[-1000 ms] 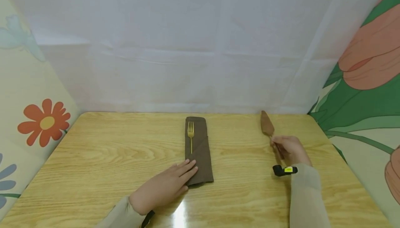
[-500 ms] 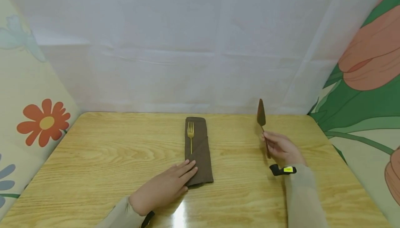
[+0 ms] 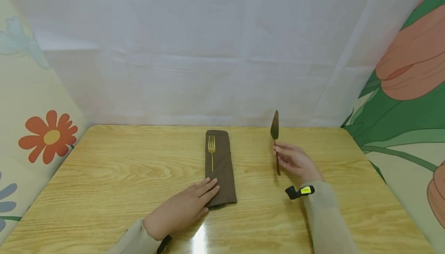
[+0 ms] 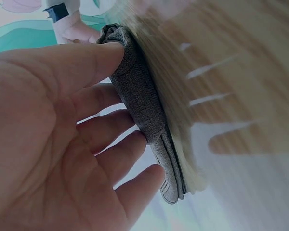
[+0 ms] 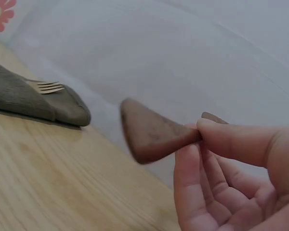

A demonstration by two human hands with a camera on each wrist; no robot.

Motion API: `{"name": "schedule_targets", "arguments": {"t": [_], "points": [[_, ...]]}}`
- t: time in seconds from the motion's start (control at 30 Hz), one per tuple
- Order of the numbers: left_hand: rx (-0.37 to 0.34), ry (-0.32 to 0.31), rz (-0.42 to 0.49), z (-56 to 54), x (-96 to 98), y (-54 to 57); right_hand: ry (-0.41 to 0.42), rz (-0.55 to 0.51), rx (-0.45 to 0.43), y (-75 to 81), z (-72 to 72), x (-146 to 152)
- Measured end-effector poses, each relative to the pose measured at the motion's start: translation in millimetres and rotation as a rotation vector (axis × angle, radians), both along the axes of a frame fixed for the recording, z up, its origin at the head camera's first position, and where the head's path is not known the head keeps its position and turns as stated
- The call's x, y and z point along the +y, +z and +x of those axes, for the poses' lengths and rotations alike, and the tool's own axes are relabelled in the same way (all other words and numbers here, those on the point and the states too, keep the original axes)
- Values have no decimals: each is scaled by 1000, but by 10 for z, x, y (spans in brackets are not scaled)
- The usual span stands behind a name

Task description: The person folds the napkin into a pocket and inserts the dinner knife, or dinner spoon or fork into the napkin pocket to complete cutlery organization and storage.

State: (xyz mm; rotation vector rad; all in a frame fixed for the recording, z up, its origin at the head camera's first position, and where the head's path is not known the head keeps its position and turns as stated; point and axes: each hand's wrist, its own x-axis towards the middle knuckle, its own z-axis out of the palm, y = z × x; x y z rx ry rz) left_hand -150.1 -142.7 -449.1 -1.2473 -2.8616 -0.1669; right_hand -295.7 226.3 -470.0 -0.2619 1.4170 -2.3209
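Observation:
A folded dark brown napkin (image 3: 226,176) lies on the table, its lower part wrapped diagonally over a gold fork (image 3: 212,145) whose tines and upper handle show. My left hand (image 3: 185,207) rests with extended fingers on the napkin's lower left side; in the left wrist view its fingertips (image 4: 137,142) touch the cloth's edge. To the right, my right hand (image 3: 295,161) pinches the thin handle of a brown cake server (image 3: 275,126) between thumb and fingers. Its pointed, leaf-shaped blade (image 5: 151,132) stands upward, raised over the table.
The wooden table (image 3: 139,153) has a bright glare spot near the front. A white cloth (image 3: 222,53) hangs behind its back edge. Walls painted with flowers (image 3: 52,137) rise on both sides.
My right hand has lifted the cake server and carried it left toward the napkin, turning it more upright. The left hand and napkin have stayed in place.

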Motion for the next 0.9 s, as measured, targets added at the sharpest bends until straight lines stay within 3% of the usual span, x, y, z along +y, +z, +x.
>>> {"name": "schedule_targets", "arguments": {"t": [0.1, 0.23, 0.43, 0.9], "points": [[23, -7, 1, 1, -4, -3, -71, 103, -35, 99, 79, -134], [37, -15, -2, 2, -9, -7, -126, 144, -65, 159, 131, -259], [28, -20, -5, 2, -18, -9, -202, 200, -34, 152, 154, -412], [-7, -4, -13, -7, -13, 12, -225, 236, -1, 241, 64, -799]]}}
